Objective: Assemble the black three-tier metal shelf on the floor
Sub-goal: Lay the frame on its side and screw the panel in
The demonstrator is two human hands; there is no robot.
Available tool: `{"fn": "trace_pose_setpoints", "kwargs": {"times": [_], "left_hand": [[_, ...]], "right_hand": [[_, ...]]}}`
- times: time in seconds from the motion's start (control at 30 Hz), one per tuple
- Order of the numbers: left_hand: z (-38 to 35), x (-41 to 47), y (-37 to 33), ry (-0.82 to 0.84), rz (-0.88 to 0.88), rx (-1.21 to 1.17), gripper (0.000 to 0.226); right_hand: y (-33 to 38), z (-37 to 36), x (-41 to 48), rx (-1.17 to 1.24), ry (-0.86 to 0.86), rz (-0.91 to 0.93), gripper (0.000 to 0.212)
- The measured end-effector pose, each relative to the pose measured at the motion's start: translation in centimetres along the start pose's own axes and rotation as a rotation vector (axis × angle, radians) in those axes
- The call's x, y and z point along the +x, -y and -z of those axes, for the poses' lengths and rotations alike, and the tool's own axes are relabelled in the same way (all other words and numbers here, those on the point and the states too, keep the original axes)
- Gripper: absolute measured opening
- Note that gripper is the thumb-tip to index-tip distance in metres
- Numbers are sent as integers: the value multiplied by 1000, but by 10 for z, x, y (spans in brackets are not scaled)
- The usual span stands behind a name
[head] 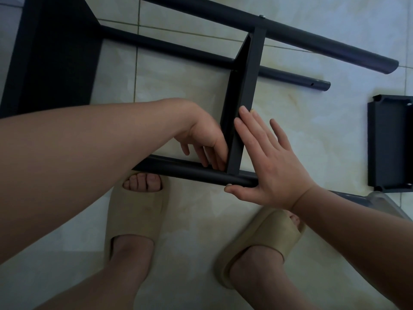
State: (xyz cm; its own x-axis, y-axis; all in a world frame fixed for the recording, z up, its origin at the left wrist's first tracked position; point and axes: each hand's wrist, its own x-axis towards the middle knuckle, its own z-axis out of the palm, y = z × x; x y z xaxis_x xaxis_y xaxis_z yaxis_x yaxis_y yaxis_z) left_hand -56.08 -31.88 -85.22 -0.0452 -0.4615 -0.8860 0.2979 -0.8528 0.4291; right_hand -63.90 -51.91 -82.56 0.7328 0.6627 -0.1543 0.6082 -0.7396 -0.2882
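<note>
Shelf frame (pixel 290 34) lies on the floor. Right hand (pixel 272 166), grip wide, braces the middle tier (pixel 243 86) against the near pole (pixel 178 168); left hand (pixel 205 139), grip narrow, sits at that joint, contents unclear. Fastening seems next.

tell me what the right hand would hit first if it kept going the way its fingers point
The tier: the right hand points up and left, fingers straight, and seems to lie against the tier's edge. Further along that line comes the thin pole, though depth is unclear.

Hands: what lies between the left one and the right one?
The head view shows one black shelf panel, standing on edge, between left hand and right hand.
</note>
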Motion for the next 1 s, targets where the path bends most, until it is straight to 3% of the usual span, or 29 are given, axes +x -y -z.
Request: {"fn": "trace_pose_setpoints", "kwargs": {"times": [1.0], "left_hand": [[5,-2,-3,-10,-81,-40,18]], "right_hand": [[-1,0,0,4,6,1,111]]}}
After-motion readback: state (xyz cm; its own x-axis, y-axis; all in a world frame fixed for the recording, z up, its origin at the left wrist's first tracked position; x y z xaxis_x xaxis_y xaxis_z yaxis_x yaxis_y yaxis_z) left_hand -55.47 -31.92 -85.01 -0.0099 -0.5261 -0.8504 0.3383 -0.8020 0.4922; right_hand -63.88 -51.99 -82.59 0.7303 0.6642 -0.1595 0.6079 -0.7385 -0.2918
